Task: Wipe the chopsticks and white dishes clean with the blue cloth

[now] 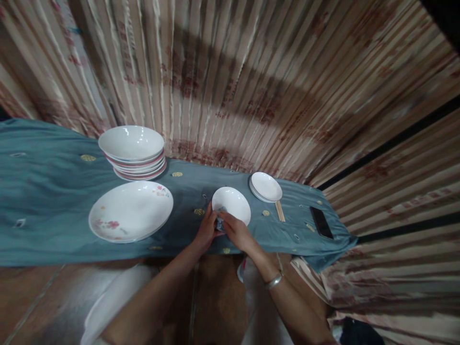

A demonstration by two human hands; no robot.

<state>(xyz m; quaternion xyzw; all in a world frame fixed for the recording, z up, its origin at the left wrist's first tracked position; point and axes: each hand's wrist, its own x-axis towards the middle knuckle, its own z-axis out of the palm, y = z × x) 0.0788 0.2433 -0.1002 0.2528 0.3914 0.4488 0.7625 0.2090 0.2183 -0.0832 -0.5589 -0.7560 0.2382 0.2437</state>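
My left hand [205, 230] and my right hand [235, 232] meet at the near rim of a small white bowl [233, 203] on a blue-grey cloth [46, 191]. Both hands are closed, pinching a small grey-blue cloth piece [220, 223] between them at the bowl's edge. A silver bangle [273, 281] circles my right wrist.
A large floral plate [131, 211] lies left of the bowl, a stack of white bowls [132, 151] behind it. Small stacked saucers [266, 187], wooden chopsticks [280, 211] and a black phone [321, 222] lie to the right. A striped curtain [251, 86] hangs behind.
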